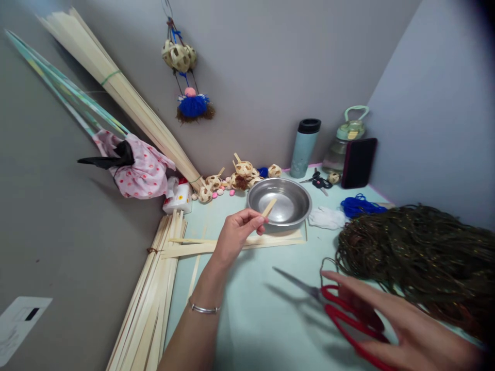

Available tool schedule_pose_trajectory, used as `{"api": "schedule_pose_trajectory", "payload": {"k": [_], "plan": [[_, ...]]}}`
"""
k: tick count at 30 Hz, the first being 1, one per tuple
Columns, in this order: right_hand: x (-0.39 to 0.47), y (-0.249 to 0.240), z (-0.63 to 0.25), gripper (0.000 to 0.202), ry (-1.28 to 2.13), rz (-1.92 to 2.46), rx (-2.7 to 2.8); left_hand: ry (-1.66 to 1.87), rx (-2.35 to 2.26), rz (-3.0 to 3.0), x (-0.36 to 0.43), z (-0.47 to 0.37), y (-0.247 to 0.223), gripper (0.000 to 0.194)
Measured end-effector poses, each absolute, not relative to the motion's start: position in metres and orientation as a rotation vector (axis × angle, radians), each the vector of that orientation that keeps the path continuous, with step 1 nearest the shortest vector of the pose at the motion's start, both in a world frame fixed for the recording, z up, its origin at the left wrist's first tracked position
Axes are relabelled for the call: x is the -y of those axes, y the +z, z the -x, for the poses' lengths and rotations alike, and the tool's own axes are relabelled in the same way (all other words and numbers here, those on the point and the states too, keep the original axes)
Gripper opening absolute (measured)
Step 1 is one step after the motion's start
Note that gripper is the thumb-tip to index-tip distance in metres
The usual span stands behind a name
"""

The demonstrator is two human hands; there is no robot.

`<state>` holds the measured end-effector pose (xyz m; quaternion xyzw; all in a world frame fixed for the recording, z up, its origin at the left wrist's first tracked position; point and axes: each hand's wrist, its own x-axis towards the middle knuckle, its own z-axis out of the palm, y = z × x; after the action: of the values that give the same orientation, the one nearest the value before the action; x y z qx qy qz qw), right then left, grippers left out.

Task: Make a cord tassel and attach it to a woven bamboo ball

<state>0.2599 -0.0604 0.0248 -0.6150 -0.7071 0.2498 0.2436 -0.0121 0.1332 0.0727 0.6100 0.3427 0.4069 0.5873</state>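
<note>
Pinched between the thumb and fingers of my left hand (242,229) is a short, pale wooden strip (269,207), its free end over the near part of a steel bowl (279,203). My right hand (381,304) is at the lower right, with red-handled scissors (340,309); fingers go around the handle loops, and the blades point left, looking closed together. Beneath my left hand, long flat pale strips (193,250) lie across the table. The scissors are apart from the strip.
A dark yarn heap (410,252) fills the right side, with blue yarn (363,206) behind it. A white cloth (327,218), tumbler (305,148), bottle (340,141), phone (359,163) and small scissors (320,180) stand or lie at the back. Strip bundles (149,304) lean left.
</note>
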Motion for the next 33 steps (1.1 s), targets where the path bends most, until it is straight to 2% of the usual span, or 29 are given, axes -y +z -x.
{"api": "schedule_pose_trajectory", "payload": {"k": [3, 11, 16, 20, 26, 33], "plan": [[0.040, 0.037, -0.267, 0.094, 0.784, 1.641, 1.770, 0.920, -0.778, -1.418, -0.129, 0.010, 0.076, 0.023], [0.001, 0.056, -0.231, 0.075, 0.766, 1.610, 1.759, 0.661, -0.713, -1.434, -0.107, -0.016, 0.074, 0.020], [0.004, 0.059, -0.220, 0.059, 0.622, 1.612, 1.889, 0.587, -0.690, -1.353, -0.104, -0.023, 0.071, 0.021], [0.013, 0.063, -0.214, 0.044, 0.647, 1.658, 1.818, 0.510, -0.663, -1.331, -0.103, -0.022, 0.072, 0.021], [0.038, 0.050, -0.216, 0.040, 0.599, 1.656, 1.739, 0.313, -0.588, -1.324, -0.101, -0.019, 0.069, 0.026], [0.063, 0.035, -0.221, 0.039, 0.746, 1.720, 1.810, 0.060, -0.535, -1.422, -0.112, -0.008, 0.061, 0.025]]}}
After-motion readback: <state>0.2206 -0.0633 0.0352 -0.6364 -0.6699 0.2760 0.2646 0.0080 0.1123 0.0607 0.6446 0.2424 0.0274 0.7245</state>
